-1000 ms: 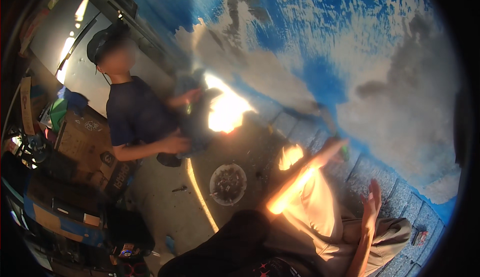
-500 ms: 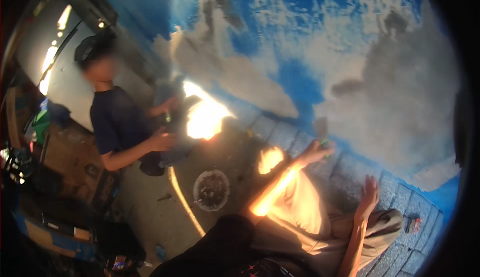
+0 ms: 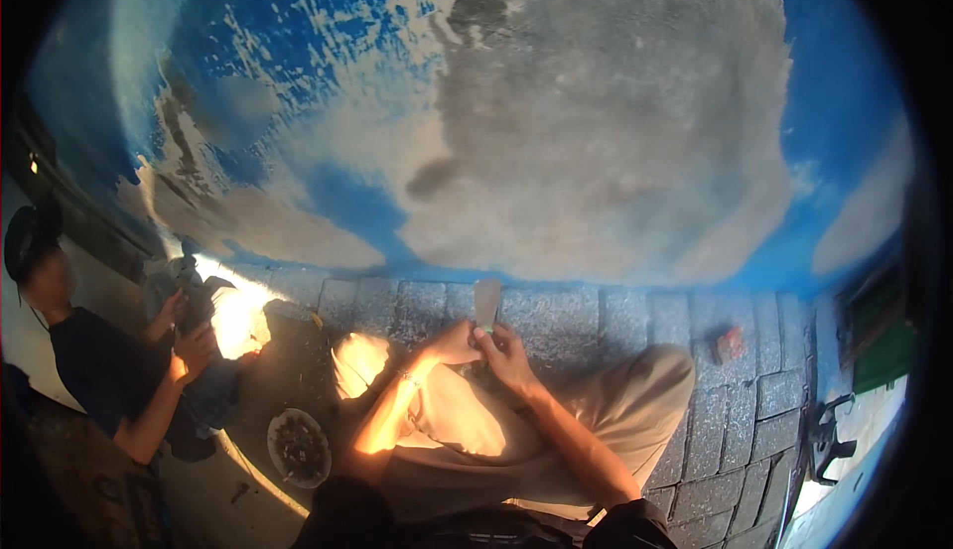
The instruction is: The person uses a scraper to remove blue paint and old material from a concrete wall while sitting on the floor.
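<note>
A scraper (image 3: 486, 303) with a flat grey blade and a bit of green at its handle points away from me, toward the foot of the wall. My left hand (image 3: 452, 343) is closed at the base of its handle. Beside it, my right hand (image 3: 507, 356) has its thumb and fingers on the handle near the blade; the hands hide most of the handle. Ahead rises the wall (image 3: 615, 132), its blue paint worn to large bare grey and whitish patches. The scraper's blade stands in front of the wall's lower edge; whether they touch, I cannot tell.
I sit cross-legged on grey paving (image 3: 710, 425). At left a person (image 3: 99, 365) handles something dark beside a glaring sunlit patch. A round pale basin (image 3: 299, 448) with dark bits stands nearby. A small red object (image 3: 730, 343) lies right of my knee; a black metal piece (image 3: 829, 440) is far right.
My view has turned right, toward the wall. My right hand, formerly apart with fingers raised, has come to the scraper in my left hand, and both hands are now together in front of me.
</note>
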Demonstrator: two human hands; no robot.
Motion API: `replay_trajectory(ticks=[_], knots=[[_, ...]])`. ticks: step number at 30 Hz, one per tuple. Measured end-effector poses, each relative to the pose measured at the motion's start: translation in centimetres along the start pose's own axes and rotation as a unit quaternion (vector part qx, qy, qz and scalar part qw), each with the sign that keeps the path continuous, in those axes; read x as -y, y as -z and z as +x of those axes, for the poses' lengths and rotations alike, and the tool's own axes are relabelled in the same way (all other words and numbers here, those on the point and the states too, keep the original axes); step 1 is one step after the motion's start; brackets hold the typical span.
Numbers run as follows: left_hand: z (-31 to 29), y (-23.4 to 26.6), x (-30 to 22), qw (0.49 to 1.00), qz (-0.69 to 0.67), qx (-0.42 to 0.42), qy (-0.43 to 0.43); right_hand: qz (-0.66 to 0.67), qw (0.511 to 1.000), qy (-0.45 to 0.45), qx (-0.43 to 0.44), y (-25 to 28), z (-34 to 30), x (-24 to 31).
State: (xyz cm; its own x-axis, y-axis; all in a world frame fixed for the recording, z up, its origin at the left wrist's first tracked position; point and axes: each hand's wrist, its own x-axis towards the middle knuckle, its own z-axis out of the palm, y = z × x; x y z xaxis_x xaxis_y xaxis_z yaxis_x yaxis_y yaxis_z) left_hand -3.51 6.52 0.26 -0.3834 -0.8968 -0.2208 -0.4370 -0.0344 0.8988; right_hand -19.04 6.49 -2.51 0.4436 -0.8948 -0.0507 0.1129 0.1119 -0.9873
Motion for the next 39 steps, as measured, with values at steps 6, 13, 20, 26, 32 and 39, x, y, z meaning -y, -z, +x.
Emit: replay_trajectory(ticks=[6,13,20,26,32,39], knots=[[-0.2,-0.3,-0.8,0.999,-0.042,0.002,-0.029,-0.183,0.964,0.166,-0.095,1.6,0.0,2.0],[0.2,1.1,0.7,0.973,0.06,-0.223,-0.015,-0.098,0.962,0.095,-0.235,3.5,0.5,2.9],[-0.5,1.6,-1.7,0.917,-0.309,-0.252,-0.028,-0.257,0.949,0.149,-0.106,-0.5,-0.7,1.6],[1.7,2.5,-6.1,0.846,-0.43,-0.299,-0.099,-0.187,0.971,0.107,-0.102,-0.9,4.6,4.0],[4.3,2.6,-3.6,0.806,-0.452,-0.378,-0.056,-0.233,0.953,0.138,-0.138,-0.6,7.1,1.7],[4.8,3.0,-1.5,0.759,-0.508,-0.405,-0.037,-0.258,0.947,0.155,-0.112,-2.2,7.5,0.8]])
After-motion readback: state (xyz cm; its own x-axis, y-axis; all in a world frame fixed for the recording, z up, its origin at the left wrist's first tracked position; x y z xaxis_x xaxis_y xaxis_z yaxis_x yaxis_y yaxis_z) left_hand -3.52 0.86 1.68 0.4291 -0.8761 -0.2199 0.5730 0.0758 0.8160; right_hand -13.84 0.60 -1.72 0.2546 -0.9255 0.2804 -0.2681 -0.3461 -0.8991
